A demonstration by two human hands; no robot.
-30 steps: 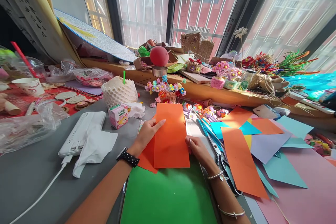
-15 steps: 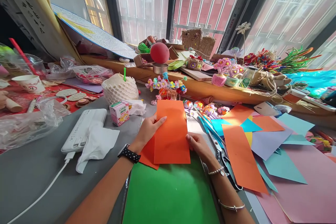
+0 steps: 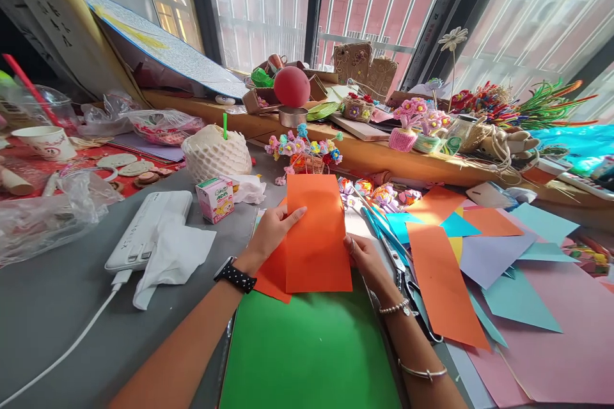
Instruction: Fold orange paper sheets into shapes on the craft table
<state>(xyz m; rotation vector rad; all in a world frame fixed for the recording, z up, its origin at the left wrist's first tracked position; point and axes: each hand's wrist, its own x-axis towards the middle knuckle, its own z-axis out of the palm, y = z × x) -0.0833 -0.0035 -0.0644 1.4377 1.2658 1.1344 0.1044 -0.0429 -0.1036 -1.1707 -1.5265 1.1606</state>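
An orange rectangle of paper [image 3: 317, 236] is held up between my hands, above a green board [image 3: 311, 351]. My left hand [image 3: 271, 233] pinches its left edge, thumb on the front and fingers behind. At the right edge, my right hand [image 3: 362, 252] grips the same sheet with its fingertips, which are partly hidden. Behind my left hand, a second piece of orange paper [image 3: 273, 278] shows below and to the left; I cannot tell if it is held or lying on the board. Scissors [image 3: 396, 259] lie just right of my right hand.
Orange strips [image 3: 444, 281], teal sheets [image 3: 520, 300] and pink paper [image 3: 547, 364] overlap on the right. To the left are a power bank [image 3: 151, 223], a tissue [image 3: 177, 259] and a small pink carton [image 3: 215, 200]. Crocheted flowers [image 3: 302, 150] stand behind the paper.
The orange paper has shifted very slightly right relative to the board, with both hands still on it. The camera view has tilted a little.
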